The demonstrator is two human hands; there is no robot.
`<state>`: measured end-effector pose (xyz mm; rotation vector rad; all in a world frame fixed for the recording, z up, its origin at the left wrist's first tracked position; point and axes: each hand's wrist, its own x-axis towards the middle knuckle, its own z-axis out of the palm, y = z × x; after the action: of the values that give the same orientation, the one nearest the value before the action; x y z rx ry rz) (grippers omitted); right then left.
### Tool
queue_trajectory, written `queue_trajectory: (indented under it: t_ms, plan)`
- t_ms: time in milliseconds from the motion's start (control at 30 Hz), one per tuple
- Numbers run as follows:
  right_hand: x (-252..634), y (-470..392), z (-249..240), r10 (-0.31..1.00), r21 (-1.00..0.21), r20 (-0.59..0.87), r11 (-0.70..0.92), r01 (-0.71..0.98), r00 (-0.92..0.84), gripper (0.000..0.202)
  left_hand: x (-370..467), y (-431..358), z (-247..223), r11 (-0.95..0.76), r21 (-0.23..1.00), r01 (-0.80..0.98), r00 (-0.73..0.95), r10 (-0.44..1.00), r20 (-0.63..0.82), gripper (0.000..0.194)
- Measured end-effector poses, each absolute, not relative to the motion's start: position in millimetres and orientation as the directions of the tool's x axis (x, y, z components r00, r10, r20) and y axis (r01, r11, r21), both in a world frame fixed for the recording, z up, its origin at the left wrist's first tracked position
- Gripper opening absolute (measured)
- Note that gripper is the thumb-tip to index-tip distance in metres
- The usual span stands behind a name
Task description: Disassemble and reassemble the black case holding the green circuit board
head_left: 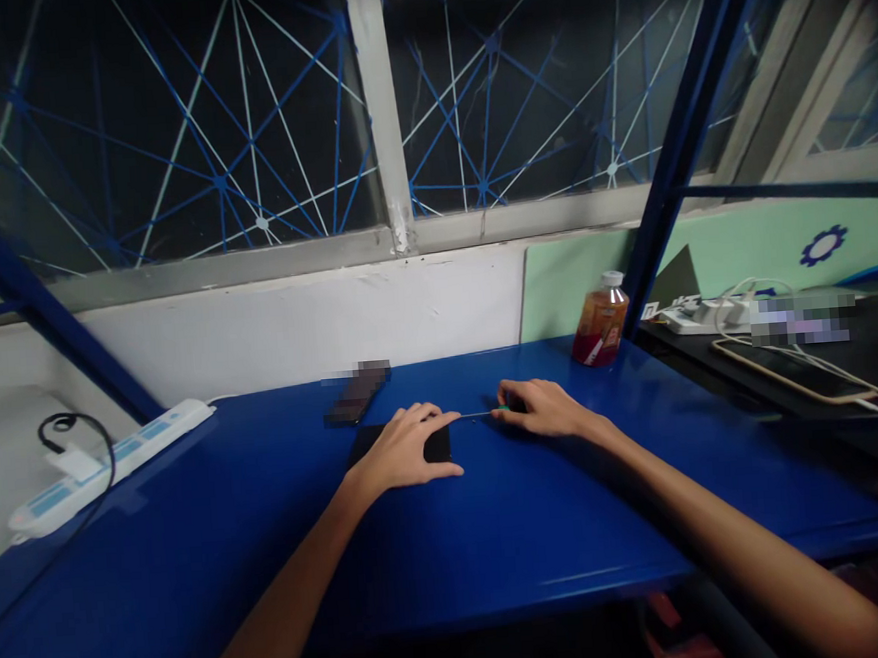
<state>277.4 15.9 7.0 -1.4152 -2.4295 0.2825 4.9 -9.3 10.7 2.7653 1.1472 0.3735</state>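
Observation:
My left hand (406,447) lies over a flat black rectangular object (438,447) on the blue table, thumb and fingers spread apart. Its index fingertip is at the tip end of a thin metal shaft. That shaft belongs to a small screwdriver (475,415) with a bit of green handle showing, held almost level. The fingers of my right hand (539,406) are closed round the handle, to the right of the black object. Between the hands, a tiny dark speck (474,423) is on the table, too small to name. Most of the black object is hidden under my left hand.
A dark phone (358,393), partly blurred, lies behind my left hand on the blue table (499,535). A white power strip (118,467) with a black cable is at left. A bottle (601,320) stands back right. Another phone (792,369) and cables lie further right.

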Motion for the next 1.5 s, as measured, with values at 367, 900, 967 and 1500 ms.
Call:
queue_trajectory:
  t_ms: [367, 900, 967, 1500]
  plan:
    - [276, 12, 12, 0.868, -0.330, 0.184, 0.496, 0.803, -0.461, 0.023, 13, -12, 10, -0.738, 0.141, 0.660, 0.712, 0.674, 0.199, 0.059]
    - [289, 17, 21, 0.899, -0.389, 0.159, 0.436, 0.812, -0.407, 0.023, 13, -12, 10, -0.729, 0.156, 0.667, 0.702, 0.685, 0.197, 0.064]
    - [289, 17, 22, 0.899, -0.384, 0.157, 0.436, 0.814, -0.408, 0.023, 8, -10, 13, -0.723, 0.170, 0.669, 0.706, 0.690, 0.157, 0.072]
    - [288, 14, 25, 0.910, -0.305, 0.193, 0.412, 0.859, -0.368, 0.024, 8, 2, 8, -0.653, 0.224, 0.723, 0.626, 0.757, 0.187, 0.070]
